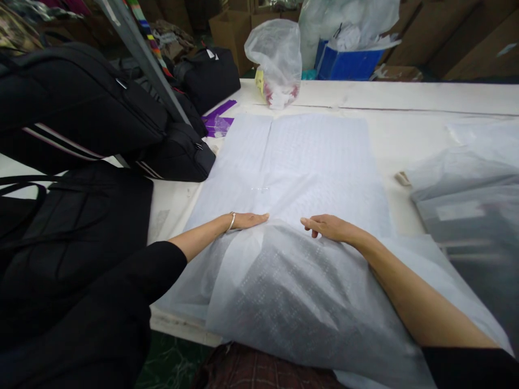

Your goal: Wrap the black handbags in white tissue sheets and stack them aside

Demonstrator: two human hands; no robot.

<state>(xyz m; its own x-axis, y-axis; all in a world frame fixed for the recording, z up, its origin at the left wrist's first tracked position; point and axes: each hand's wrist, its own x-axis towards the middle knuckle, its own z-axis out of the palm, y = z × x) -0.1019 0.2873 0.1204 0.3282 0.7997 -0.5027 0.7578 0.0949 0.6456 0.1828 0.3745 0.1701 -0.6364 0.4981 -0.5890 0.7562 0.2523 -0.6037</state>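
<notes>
A large translucent plastic bag lies over the near edge of the table, its near part bulging and showing grey with rows of small print. My left hand, with a bracelet at the wrist, rests flat along the bag's upper fold, fingers stretched out. Across a short gap, my right hand is at the same fold with its index finger extended and the other fingers loosely bent; nothing shows in it. Beyond both hands, flat whitish plastic bags are spread on the tabletop. What lies inside the near bag cannot be made out.
Black travel bags crowd the left side around a metal post. Filled plastic bags lie at the right on the white table. A clear bag of scraps, purple strips and a blue box are at the back.
</notes>
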